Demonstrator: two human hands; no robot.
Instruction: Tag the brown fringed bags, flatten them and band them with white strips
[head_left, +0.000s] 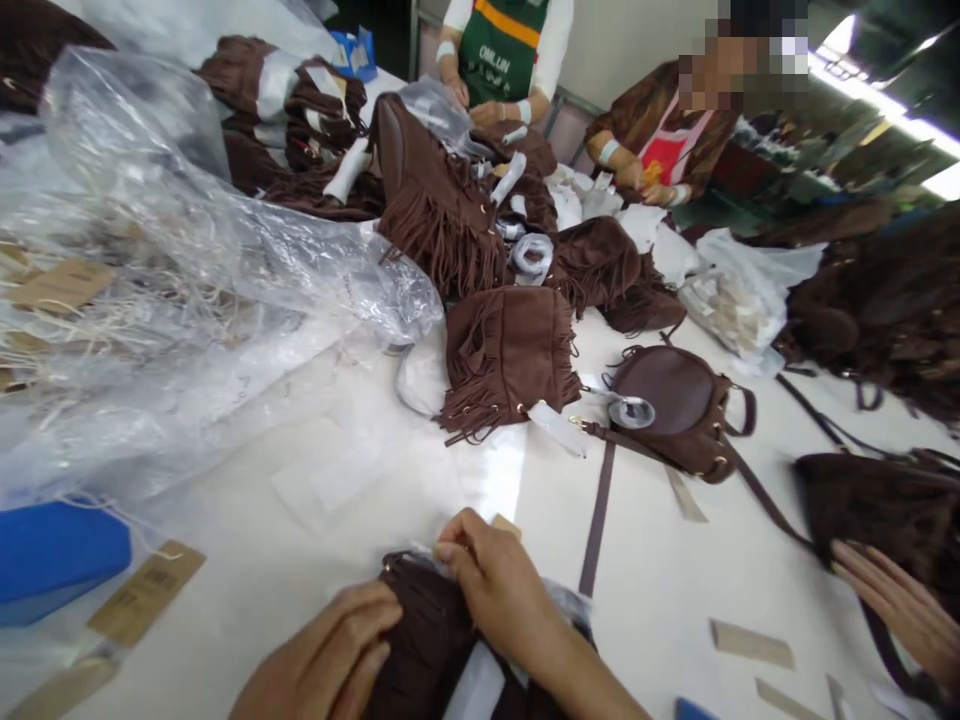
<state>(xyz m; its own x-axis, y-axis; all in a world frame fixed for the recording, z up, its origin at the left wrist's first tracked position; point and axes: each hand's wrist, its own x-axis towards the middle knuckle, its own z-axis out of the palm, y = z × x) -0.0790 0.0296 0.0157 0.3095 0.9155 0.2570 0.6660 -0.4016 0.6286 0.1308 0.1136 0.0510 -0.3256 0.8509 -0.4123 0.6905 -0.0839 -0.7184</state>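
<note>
A dark brown suede-like bag [420, 620] lies in front of me at the bottom of the head view, with white wrapping on its lower part. Along its left side, my left hand [322, 650] grips it with curled fingers. My right hand [502, 590] reaches over the bag, thumb and fingers pinched at its top edge. A bit of whitish material shows by those fingertips, too small to name. Clear plastic peeks out beside the right wrist. My forearm covers part of the bag.
Fringed brown bags [510, 345] and a drawstring bag [664, 400] lie ahead. Clear plastic [247, 250] and tags [150, 590] spread left, near a blue box [60, 560]. A co-worker's hand [900, 610] touches another bag [885, 510] at right. Two people work across the table.
</note>
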